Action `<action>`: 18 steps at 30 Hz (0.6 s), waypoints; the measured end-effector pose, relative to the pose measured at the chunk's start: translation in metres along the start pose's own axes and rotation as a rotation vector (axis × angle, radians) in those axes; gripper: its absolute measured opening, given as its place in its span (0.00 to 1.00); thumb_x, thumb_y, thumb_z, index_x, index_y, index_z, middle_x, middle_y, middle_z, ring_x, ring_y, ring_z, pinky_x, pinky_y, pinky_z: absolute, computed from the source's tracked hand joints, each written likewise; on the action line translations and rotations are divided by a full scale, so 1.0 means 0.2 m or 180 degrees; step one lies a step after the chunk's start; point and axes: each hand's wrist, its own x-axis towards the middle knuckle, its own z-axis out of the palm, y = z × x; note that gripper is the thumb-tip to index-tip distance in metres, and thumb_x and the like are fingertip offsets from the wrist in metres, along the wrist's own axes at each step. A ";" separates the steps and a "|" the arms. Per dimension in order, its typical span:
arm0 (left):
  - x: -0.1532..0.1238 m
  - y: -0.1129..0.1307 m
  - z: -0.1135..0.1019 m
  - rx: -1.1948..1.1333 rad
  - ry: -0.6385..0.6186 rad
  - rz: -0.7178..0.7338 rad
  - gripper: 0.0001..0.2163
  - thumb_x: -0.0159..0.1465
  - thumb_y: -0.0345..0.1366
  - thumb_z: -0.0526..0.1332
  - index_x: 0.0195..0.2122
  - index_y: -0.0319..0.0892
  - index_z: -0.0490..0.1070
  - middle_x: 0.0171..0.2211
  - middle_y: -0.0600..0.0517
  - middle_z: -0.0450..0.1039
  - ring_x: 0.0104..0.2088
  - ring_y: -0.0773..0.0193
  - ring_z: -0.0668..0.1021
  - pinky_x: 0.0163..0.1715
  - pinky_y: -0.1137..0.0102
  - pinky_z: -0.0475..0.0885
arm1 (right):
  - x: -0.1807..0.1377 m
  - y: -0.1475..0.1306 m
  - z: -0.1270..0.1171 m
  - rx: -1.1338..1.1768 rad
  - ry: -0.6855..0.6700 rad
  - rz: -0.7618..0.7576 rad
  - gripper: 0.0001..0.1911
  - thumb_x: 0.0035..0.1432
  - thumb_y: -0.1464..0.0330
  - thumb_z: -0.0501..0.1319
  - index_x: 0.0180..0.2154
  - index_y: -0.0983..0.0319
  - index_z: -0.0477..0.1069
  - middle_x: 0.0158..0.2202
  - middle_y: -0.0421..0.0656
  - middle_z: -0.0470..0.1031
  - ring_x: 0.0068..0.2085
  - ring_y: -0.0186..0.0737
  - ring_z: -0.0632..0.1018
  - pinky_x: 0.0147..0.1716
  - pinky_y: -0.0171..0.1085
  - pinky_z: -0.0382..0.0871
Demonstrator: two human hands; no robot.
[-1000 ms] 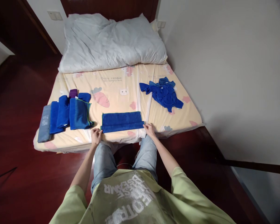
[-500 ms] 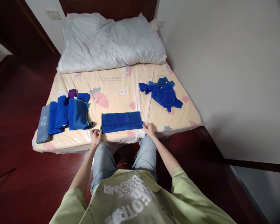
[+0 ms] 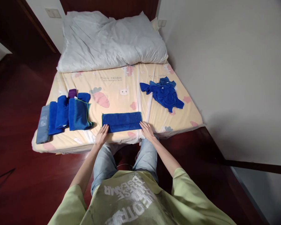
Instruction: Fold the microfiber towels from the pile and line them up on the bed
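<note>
A blue towel (image 3: 121, 121), folded into a long strip, lies on the bed's yellow patterned sheet (image 3: 114, 93) near the front edge. My left hand (image 3: 102, 134) rests flat at the strip's near left corner, fingers stretched out. At the near right corner my right hand (image 3: 147, 130) lies flat too, fingers extended and touching the towel's edge. Neither hand grips anything.
Several folded blue and grey towels (image 3: 63, 117) sit in a row at the left of the bed. A crumpled blue cloth (image 3: 165, 93) lies at the right. A white duvet (image 3: 112, 40) is heaped at the head. A white wall (image 3: 224, 78) runs along the right.
Both hands let go of the towel's near edge and opened flat at its corners. The towel strip now looks narrower, its near edge folded over.
</note>
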 end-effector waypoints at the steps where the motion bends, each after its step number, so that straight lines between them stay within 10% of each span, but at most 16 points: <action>1: 0.02 0.01 0.00 0.0053 -0.0049 -0.0016 0.29 0.65 0.23 0.48 0.68 0.29 0.64 0.69 0.34 0.62 0.72 0.46 0.63 0.72 0.49 0.59 | 0.02 0.00 0.02 -0.0062 -0.0012 0.0030 0.30 0.64 0.78 0.53 0.66 0.68 0.68 0.69 0.53 0.67 0.70 0.52 0.67 0.68 0.51 0.61; 10: 0.06 0.04 -0.02 0.0196 -0.0218 -0.0139 0.29 0.66 0.20 0.44 0.68 0.28 0.66 0.68 0.31 0.62 0.71 0.46 0.64 0.71 0.50 0.60 | 0.07 -0.02 0.07 -0.0243 -0.0054 0.0111 0.31 0.62 0.82 0.51 0.64 0.68 0.71 0.66 0.56 0.70 0.69 0.53 0.69 0.66 0.53 0.63; 18: -0.21 -0.01 -0.02 -0.0272 -0.0260 0.0118 0.32 0.63 0.21 0.47 0.68 0.34 0.66 0.69 0.38 0.64 0.71 0.52 0.65 0.72 0.52 0.60 | -0.21 -0.04 0.04 0.0301 0.0078 -0.0057 0.27 0.63 0.80 0.54 0.62 0.64 0.74 0.63 0.52 0.75 0.64 0.52 0.73 0.64 0.53 0.66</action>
